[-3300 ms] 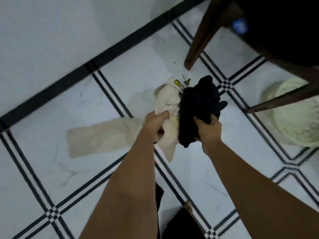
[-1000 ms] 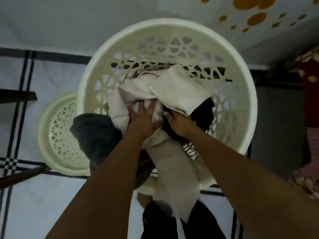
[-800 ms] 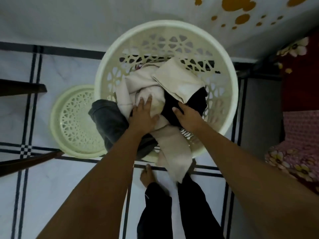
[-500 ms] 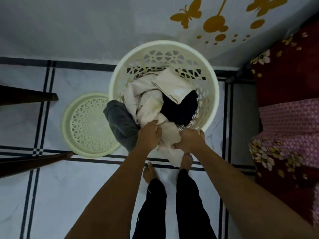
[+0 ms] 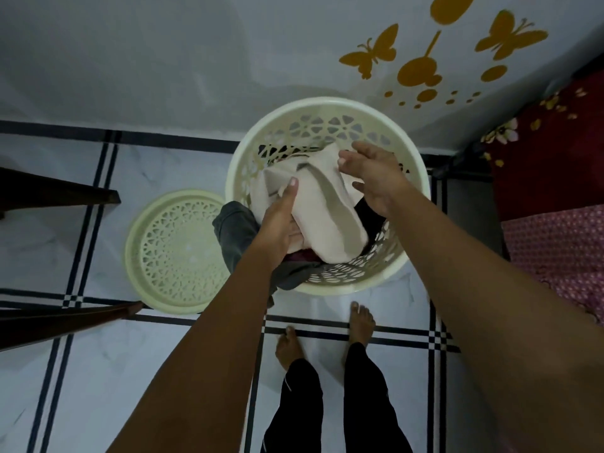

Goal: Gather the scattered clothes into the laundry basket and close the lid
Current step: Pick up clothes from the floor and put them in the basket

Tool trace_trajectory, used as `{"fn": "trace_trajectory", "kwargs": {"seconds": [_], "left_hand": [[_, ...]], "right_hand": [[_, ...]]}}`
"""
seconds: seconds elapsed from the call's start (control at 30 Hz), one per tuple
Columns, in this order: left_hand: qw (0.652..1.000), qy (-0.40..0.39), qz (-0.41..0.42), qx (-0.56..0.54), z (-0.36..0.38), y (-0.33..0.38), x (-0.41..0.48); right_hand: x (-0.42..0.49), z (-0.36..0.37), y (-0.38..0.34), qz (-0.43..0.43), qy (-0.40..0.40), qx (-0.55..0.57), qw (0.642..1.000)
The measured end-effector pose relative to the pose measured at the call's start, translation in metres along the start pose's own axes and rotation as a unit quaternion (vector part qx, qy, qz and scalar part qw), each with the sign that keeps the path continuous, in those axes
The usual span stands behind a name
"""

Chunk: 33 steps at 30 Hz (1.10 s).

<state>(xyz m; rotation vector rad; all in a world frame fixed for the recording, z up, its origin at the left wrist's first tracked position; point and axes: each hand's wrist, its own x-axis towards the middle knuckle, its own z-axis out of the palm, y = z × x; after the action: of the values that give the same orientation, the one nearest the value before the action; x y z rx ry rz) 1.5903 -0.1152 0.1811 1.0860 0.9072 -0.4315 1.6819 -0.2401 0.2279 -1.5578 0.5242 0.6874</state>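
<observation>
The left hand (image 5: 281, 220) gripped the cream-coloured cloth garment (image 5: 322, 217), thumb laid along its top, pressing it into the round cream perforated plastic laundry basket (image 5: 330, 282). The right hand (image 5: 376, 176) hovered open above the garment's far end, fingers spread, holding nothing. A dark grey garment (image 5: 237, 233) hung over the basket's left rim. The matching round cream lid (image 5: 176, 253) lay on the tiled floor (image 5: 98, 371) just beside the basket.
</observation>
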Motion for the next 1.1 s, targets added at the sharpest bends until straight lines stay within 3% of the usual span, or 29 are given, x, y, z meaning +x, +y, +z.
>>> {"fn": "trace_trajectory", "kwargs": {"seconds": [0.17, 0.27, 0.33, 0.4, 0.5, 0.6, 0.7, 1.1], "left_hand": [[0.975, 0.114, 0.078, 0.177, 0.004, 0.000, 0.004], [0.890, 0.239, 0.150, 0.359, -0.011, -0.026, -0.012], [0.851, 0.322, 0.154, 0.386, -0.022, -0.042, -0.022], [0.888, 0.340, 0.094, 0.294, -0.033, -0.052, -0.026], [0.942, 0.279, 0.018, 0.183, -0.035, -0.062, -0.030], [0.950, 0.264, 0.009, 0.170, -0.034, -0.063, -0.031], [0.950, 0.276, 0.001, 0.145, -0.038, -0.063, -0.023], [0.960, 0.273, 0.022, 0.062, -0.033, -0.152, -0.072]], "right_hand": [[-0.003, 0.012, 0.045, 0.012, 0.022, -0.152, 0.988], [-0.016, -0.004, 0.082, -0.015, 0.107, -0.232, 0.967], [-0.028, -0.018, 0.102, -0.018, 0.189, -0.272, 0.943], [-0.036, -0.027, 0.118, 0.009, 0.248, -0.288, 0.925], [-0.043, -0.037, 0.135, 0.046, 0.257, -0.203, 0.944], [-0.040, -0.039, 0.148, 0.102, 0.259, -0.036, 0.960], [-0.043, -0.040, 0.155, 0.127, 0.257, 0.101, 0.953], [-0.111, -0.076, 0.227, 0.194, 0.264, 0.100, 0.939]]}}
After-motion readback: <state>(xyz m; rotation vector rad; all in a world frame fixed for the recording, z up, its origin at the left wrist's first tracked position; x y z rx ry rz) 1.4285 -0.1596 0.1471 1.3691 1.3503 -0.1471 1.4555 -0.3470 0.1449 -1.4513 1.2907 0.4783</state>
